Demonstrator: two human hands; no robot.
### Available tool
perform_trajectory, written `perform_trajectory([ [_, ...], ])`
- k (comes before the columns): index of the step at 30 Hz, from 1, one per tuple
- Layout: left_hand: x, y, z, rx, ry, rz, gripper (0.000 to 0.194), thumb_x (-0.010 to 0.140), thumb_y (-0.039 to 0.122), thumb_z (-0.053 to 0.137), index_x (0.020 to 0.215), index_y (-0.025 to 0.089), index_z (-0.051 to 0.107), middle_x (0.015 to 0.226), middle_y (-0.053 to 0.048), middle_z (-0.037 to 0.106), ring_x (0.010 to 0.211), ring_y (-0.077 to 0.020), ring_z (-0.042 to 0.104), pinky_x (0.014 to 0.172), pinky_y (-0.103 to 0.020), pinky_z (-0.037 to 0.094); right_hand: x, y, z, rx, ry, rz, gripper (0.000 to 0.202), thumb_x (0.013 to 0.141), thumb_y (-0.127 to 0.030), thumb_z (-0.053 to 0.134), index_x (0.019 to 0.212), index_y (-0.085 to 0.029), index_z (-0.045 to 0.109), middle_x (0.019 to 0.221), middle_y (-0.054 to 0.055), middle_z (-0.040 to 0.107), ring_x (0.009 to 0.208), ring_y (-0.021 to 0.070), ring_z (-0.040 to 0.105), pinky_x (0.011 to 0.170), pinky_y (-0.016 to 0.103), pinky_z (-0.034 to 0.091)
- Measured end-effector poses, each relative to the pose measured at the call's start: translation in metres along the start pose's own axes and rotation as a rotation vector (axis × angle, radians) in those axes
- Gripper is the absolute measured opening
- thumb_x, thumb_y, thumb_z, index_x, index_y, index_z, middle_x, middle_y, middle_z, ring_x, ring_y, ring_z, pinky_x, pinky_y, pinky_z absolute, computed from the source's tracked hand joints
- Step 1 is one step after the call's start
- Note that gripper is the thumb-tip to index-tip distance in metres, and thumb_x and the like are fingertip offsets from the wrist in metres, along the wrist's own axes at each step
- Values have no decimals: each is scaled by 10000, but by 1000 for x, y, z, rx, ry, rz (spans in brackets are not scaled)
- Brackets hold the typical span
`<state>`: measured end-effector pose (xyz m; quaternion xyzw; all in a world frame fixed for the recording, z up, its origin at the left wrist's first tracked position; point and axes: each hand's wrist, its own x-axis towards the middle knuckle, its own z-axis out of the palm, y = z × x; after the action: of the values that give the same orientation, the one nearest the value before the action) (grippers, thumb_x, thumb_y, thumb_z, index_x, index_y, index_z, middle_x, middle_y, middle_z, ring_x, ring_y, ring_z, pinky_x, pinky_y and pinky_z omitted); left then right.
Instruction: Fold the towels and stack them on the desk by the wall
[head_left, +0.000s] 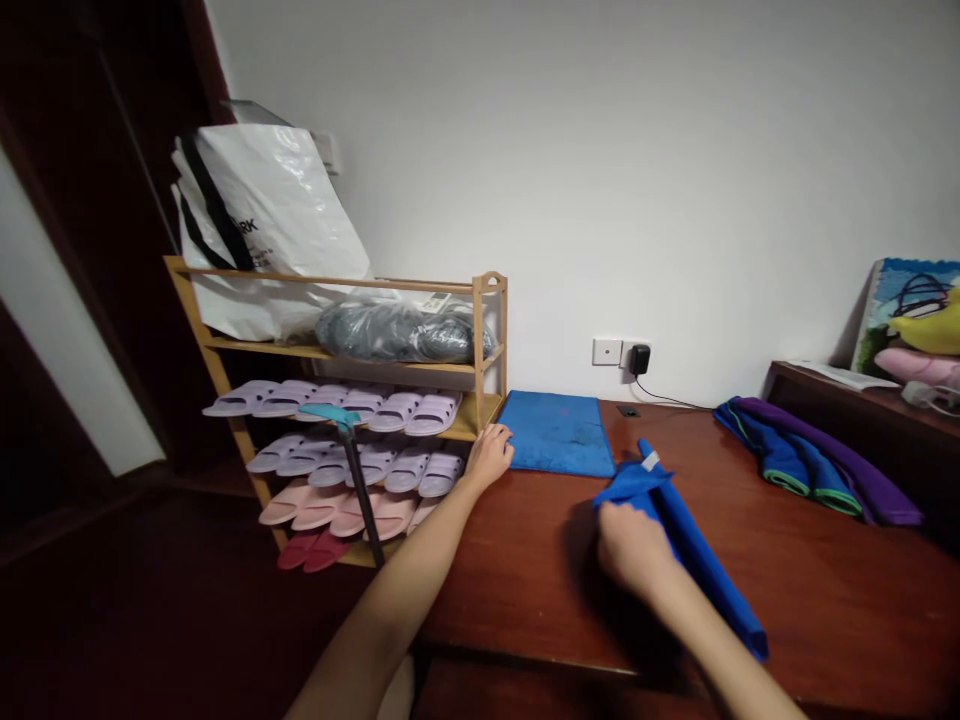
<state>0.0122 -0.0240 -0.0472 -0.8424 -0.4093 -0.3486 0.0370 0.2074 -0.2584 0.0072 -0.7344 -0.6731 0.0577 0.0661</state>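
The dark red wooden counter (825, 590) fills the lower right of the frame. At centre left a light bamboo shoe rack (489, 345) stands against the white wall, with rows of lilac and pink plastic slippers (409, 410) on its shelves. A white plastic bag (277, 215) sits on top.

On the counter, just right of the rack, a flat folded blue cloth (559, 432) lies squared off. The left hand (489, 455) rests fingers-down at its near left corner, touching the edge, the grip loose and flat, closed on nothing.

Lower centre, the right hand (634, 548) presses on a long rolled blue cloth (705, 560) that runs diagonally toward the lower right. The fingers curl over its upper end, so the grip is closed on the fabric.

That roll looks light, soft and limp. I judge it would sag and unroll if lifted by one end, so the bunched upper end or the middle looks the surest hold.

At the right edge lies a heap of purple, blue and green cloths (817, 465).
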Motion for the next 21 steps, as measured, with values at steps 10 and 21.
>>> perform_trajectory([
  [10, -71, 131, -47, -227, -334, 413, 398, 934, 335, 405, 1311, 251, 499, 1373, -23, 489, 1259, -216, 423, 1061, -369, 314, -35, 18, 24, 113, 45, -176, 443, 885, -343, 389, 1303, -239, 489, 1332, 104, 455, 1195, 268, 411, 988, 469, 317],
  [21, -126, 117, -114, -252, -815, 420, 637, 874, 307, 508, 1458, 311, 255, 1529, -29, 195, 1398, -288, 134, 1098, -566, 146, -52, 65, 16, -139, 19, -175, 556, 659, -117, 414, 1117, -341, 637, 1367, 25, 457, 1199, 255, 441, 957, 465, 341],
])
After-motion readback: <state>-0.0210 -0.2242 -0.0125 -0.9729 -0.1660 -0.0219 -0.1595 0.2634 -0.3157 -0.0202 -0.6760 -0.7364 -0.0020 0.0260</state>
